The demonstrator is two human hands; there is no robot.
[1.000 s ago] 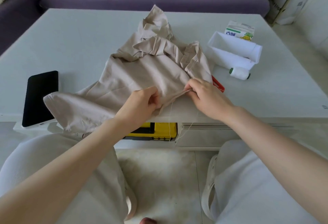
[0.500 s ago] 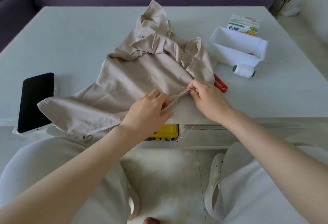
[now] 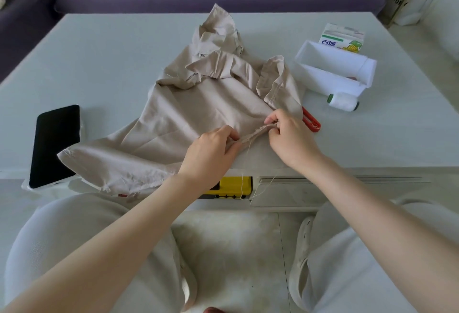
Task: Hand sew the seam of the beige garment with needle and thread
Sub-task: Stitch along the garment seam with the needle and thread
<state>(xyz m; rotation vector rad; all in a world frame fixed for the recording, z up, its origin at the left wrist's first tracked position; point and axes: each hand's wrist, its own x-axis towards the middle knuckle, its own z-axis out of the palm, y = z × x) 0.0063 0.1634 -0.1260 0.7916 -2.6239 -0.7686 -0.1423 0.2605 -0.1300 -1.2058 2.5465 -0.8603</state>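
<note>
Garment (image 3: 198,109): crumpled on the counter (image 3: 111,64), hem toward the person.
Left hand (image 3: 211,153): pinches the seam (image 3: 255,134) at its left end; best kept taut.
Thread (image 3: 242,181): hangs slack below; draw snug without puckering.
Right hand (image 3: 290,139): pinches the seam's right end; needle too small to tell.

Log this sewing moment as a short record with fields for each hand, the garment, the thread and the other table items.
left hand: pinches the nearer end of the seam
right hand: pinches the farther end of the seam
beige garment: crumpled on the table
thread: loose strands hang below the table edge
needle: not discernible
other items: phone at left; thread spool, white tray, carton and red handle at right
</note>
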